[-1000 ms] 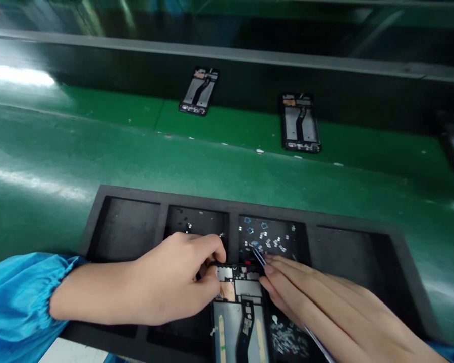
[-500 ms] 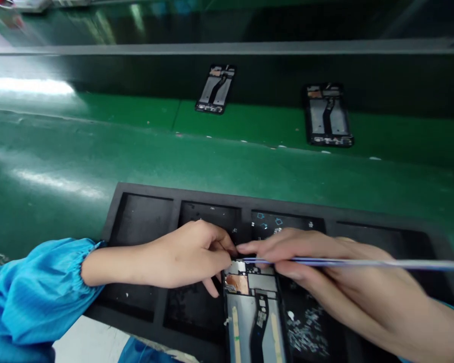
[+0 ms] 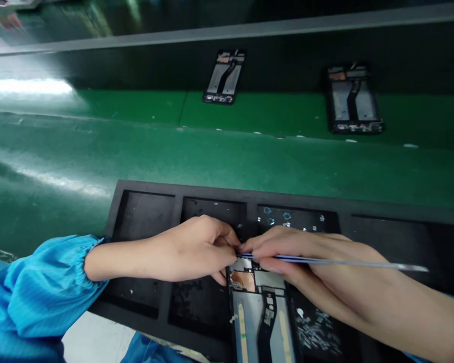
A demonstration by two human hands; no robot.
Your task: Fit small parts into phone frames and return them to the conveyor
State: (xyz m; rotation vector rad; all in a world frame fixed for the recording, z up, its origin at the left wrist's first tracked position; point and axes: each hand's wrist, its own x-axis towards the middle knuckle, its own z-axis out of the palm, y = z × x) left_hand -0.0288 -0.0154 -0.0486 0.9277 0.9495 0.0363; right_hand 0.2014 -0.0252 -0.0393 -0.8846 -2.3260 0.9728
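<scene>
An opened smartphone (image 3: 265, 322) lies over the black tray, its inner side up, with a copper patch, a black ribbon cable and pale adhesive strips showing. At its top left corner my left hand (image 3: 196, 249) is closed, thumb and fingertips at the phone's edge. My right hand (image 3: 306, 257) pinches thin tweezers (image 3: 336, 261), held nearly level. Their tips reach the top edge of the phone beside the left fingertips. Whatever lies between the tips is hidden by the fingers.
The black foam tray (image 3: 147, 186) has several recesses holding tiny pieces, including silvery bits (image 3: 318, 333) at the right. Beyond it on the green bench (image 3: 136, 151) lie two more opened phones, one near the middle (image 3: 225, 78) and one at the right (image 3: 353, 101).
The view has shifted slightly, so the far phones appear higher and farther right. The tweezers' rear end has swung into view at the right. Both hands stay at the phone's top edge.
</scene>
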